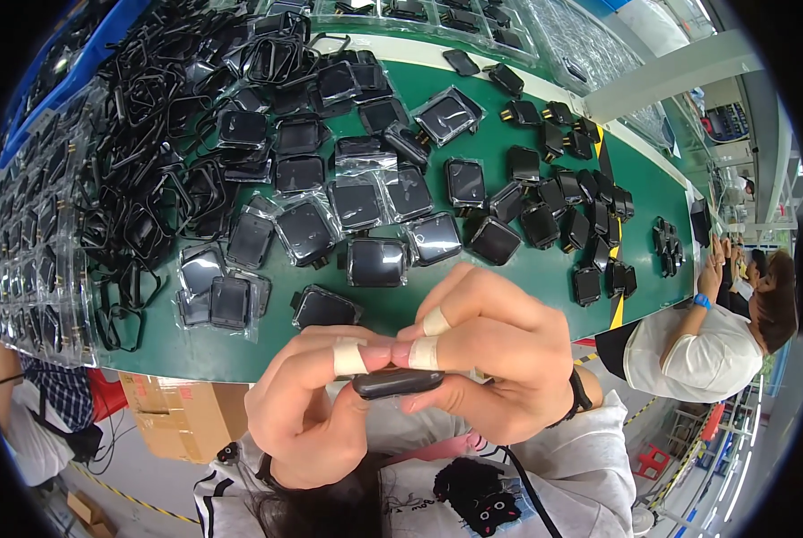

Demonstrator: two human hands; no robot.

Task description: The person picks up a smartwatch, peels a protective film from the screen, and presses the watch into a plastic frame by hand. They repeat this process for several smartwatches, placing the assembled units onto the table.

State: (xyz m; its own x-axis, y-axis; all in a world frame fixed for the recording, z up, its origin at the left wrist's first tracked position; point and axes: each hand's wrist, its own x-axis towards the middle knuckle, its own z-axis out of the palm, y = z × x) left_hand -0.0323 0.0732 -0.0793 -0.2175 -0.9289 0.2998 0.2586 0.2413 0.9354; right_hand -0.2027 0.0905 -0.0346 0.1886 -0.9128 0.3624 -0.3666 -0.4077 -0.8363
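Between my two hands, in front of my chest, is a black smartwatch case (399, 386), seen edge-on with its rounded side toward me. My left hand (310, 403) pinches one end of it between thumb and index finger. The other end is gripped by my right hand (505, 354), thumb below and fingers above. Pale tape wraps several of my fingertips, which meet over the top of the case. Just beyond them on the green table lie square black watch screens, among them a film-wrapped one (325, 308) and a shiny one (376, 262).
A tangled heap of black frames (150, 170) covers the table's left part, beside stacked clear trays (43, 251). Black watch cases (540, 224) are scattered to the right, near yellow-black tape (619, 305). A cardboard box (182, 417) stands below the table's edge. Another person (698, 350) sits at the right.
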